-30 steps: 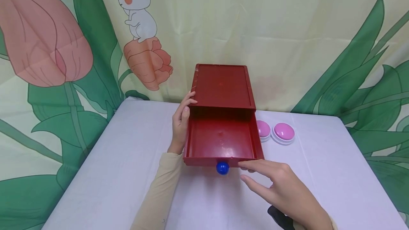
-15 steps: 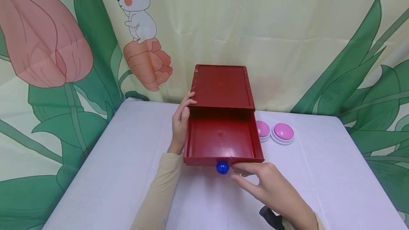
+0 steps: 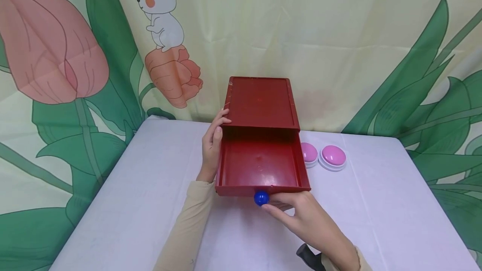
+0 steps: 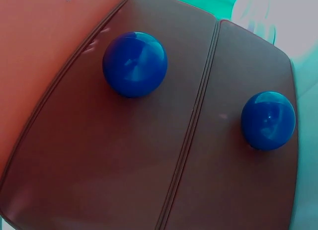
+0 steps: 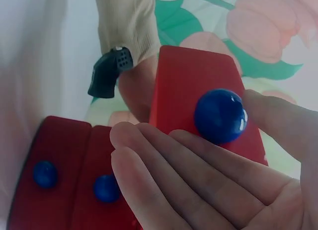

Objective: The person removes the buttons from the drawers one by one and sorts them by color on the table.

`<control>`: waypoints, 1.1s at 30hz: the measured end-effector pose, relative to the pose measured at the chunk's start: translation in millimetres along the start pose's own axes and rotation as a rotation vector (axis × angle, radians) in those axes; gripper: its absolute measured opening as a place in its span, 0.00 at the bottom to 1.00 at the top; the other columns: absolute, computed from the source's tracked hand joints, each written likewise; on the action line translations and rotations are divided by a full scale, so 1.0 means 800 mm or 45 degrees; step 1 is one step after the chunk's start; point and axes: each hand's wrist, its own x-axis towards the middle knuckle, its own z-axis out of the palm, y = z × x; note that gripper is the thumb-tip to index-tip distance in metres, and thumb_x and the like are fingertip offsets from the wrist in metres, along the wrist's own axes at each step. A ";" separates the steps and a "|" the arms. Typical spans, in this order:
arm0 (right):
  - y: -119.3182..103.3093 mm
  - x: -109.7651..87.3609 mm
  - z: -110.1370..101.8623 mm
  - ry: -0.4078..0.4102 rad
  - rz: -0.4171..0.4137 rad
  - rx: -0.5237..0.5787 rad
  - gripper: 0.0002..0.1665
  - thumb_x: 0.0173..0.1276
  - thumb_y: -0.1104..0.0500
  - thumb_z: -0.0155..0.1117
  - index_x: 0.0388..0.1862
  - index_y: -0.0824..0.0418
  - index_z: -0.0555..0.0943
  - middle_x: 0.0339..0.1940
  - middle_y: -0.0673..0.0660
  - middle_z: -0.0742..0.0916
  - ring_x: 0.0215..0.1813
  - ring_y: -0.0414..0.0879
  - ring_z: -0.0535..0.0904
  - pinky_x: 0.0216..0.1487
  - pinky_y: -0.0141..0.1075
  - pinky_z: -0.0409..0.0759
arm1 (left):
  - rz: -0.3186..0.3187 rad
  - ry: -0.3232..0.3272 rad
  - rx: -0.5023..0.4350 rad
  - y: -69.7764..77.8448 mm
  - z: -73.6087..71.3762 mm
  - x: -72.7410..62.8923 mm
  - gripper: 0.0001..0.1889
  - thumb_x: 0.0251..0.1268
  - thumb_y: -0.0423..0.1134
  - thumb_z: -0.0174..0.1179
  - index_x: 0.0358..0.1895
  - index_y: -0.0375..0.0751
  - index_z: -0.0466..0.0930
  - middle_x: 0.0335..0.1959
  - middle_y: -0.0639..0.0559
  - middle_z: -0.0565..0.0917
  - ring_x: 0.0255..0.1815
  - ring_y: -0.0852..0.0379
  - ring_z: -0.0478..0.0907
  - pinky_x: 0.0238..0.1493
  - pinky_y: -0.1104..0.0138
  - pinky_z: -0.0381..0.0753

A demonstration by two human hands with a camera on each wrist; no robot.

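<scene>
A red plastic drawer unit (image 3: 261,101) stands at the back of the white table. Its top drawer (image 3: 261,164) is pulled out, with nothing lying in it, and carries a round blue knob (image 3: 261,198) on the front. My left hand (image 3: 212,147) rests against the unit's left side. My right hand (image 3: 303,214) is at the knob from the right, its fingers extended and thumb apart. In the right wrist view the knob (image 5: 220,115) sits between thumb and fingers; firm contact cannot be made out. Two shut drawers with blue knobs (image 4: 135,64) fill the left wrist view.
Two pink push buttons on white bases stand right of the unit; the nearer-to-edge button (image 3: 333,156) is fully visible, the other button (image 3: 310,153) partly hidden. A printed curtain (image 3: 320,53) hangs behind the table (image 3: 150,195).
My right hand has moved left along the drawer front to the blue knob, thumb and fingers drawing nearer to each other. The left hand and the pulled-out drawer have stayed in place.
</scene>
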 end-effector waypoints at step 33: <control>-0.009 0.013 0.014 0.046 0.115 -0.056 0.20 0.69 0.35 0.59 0.18 0.39 0.77 0.22 0.32 0.81 0.36 0.38 0.77 0.33 0.29 0.79 | -0.019 0.008 -0.027 0.022 0.003 0.001 0.17 0.73 0.28 0.38 0.56 0.26 0.72 0.72 0.39 0.68 0.77 0.47 0.58 0.70 0.52 0.70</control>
